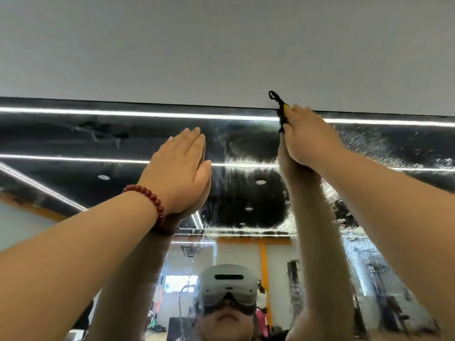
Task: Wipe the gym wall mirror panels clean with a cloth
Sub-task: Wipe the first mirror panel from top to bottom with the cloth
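Note:
The wall mirror (98,136) fills the lower view, and its top edge (172,104) meets a pale grey wall. My left hand (181,173) lies flat against the glass with straight fingers, a red bead bracelet (150,195) on its wrist. My right hand (307,141) is raised to the mirror's top edge and grips a yellow cloth (286,107), almost all of it hidden in the hand. A black hanging loop (275,98) sticks up from it above the edge. Both arms are reflected in the glass.
Droplets and wet smears (369,146) cover the glass to the right of my right hand. A darker patch with streaked edges (246,193) lies between my hands. The bare grey wall (221,45) rises above the mirror. The reflection shows ceiling light strips and gym equipment.

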Motion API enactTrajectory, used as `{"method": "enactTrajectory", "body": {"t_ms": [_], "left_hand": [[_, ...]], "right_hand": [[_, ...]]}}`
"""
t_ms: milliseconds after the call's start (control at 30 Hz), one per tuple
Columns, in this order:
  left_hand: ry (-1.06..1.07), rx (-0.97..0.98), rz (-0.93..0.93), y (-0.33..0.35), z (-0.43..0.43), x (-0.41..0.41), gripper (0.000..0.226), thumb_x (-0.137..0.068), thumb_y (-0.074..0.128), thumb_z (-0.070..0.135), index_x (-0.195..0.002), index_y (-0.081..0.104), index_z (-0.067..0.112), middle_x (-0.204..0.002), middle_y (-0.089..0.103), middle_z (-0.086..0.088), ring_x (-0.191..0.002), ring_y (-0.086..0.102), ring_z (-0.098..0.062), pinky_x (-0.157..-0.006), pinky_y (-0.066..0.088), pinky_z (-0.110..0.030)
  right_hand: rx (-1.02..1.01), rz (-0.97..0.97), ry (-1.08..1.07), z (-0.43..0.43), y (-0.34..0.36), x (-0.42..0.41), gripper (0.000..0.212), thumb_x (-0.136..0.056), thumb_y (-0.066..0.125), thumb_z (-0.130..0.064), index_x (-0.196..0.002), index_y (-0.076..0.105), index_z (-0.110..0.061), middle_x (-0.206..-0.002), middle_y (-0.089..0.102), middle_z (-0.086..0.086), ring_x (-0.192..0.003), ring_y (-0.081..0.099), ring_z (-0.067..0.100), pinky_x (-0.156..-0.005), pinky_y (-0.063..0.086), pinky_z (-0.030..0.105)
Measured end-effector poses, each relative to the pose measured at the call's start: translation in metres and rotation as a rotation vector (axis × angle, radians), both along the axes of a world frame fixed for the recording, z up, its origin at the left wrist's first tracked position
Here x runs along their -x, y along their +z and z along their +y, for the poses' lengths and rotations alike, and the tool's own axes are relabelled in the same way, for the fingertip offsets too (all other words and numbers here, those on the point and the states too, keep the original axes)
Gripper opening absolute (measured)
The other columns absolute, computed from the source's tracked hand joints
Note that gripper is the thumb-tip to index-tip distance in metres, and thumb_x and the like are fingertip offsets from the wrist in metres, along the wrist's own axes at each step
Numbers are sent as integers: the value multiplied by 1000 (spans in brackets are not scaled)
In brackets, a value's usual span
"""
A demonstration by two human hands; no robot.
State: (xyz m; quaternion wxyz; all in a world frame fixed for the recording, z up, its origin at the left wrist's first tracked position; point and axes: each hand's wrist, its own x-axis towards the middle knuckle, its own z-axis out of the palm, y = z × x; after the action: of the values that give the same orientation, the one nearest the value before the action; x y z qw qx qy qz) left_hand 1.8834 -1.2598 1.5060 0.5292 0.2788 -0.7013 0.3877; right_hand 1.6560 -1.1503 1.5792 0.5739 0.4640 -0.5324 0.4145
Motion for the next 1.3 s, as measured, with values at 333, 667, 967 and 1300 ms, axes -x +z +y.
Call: {"method": "enactTrajectory", "body": {"t_ms": [333, 667, 967, 1300], "left_hand": [[-25, 13, -15, -11, -1, -4, 76, -90, 11, 49, -157, 12, 13, -166, 7, -2, -152, 4, -15, -114, -7, -23], [-72, 2, -12, -20, 0, -9, 76, -89, 13, 48, -157, 12, 13, -165, 8, -2, -151, 4, -14, -113, -6, -21], [-93, 8, -24, -46, -6, -11, 90, -81, -3, 58, -157, 14, 12, -165, 7, -2, -151, 1, -12, -114, -10, -20], [-163, 19, -12, -55, -9, -19, 80, -90, 7, 52, -156, 20, 10, -165, 14, -4, -151, 6, -12, -114, -6, -18]], "right_hand": [[-124, 173, 26, -14, -10, -33, 47, -103, 40, -19, -149, 36, -18, -152, 41, 9, -138, 38, 32, -111, 32, 41], [-266, 375, -2, -22, -41, -47, 52, -108, 30, -30, -158, 17, -24, -165, 15, -4, -152, 9, 16, -121, 5, 32], [-307, 490, -79, -7, -37, -37, 65, -95, 21, -48, -157, 20, -29, -160, 31, -10, -149, 19, 21, -115, 19, 41], [-290, 731, -183, -5, -70, -24, 51, -98, 31, -39, -145, 48, -32, -150, 47, -8, -121, 47, 23, -91, 37, 44]]}}
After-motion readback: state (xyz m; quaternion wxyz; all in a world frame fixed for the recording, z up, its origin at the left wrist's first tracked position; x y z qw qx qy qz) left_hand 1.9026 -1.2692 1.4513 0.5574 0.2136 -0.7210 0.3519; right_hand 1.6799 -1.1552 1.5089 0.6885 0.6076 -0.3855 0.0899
